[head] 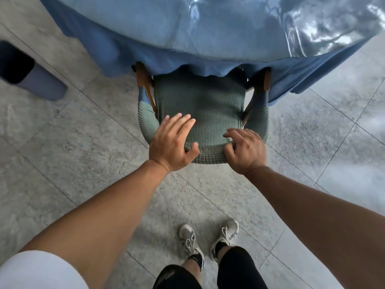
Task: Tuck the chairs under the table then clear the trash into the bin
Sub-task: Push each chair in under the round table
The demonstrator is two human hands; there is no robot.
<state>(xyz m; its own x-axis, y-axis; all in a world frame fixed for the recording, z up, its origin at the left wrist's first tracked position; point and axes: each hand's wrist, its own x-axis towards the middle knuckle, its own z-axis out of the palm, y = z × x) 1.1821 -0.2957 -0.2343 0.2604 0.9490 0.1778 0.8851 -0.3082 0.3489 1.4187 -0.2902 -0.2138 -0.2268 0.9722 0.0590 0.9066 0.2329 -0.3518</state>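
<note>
Green waffle-knit fabric covers the chair (200, 105) whose backrest my right hand (245, 151) clutches, fingers curled over its top edge. Beside that grip, my left hand (173, 142) rests flat with straight fingers. Beyond both, the seat's front sits under the blue-clothed desk (208, 28); a bin (27, 71) stands far left.
</note>
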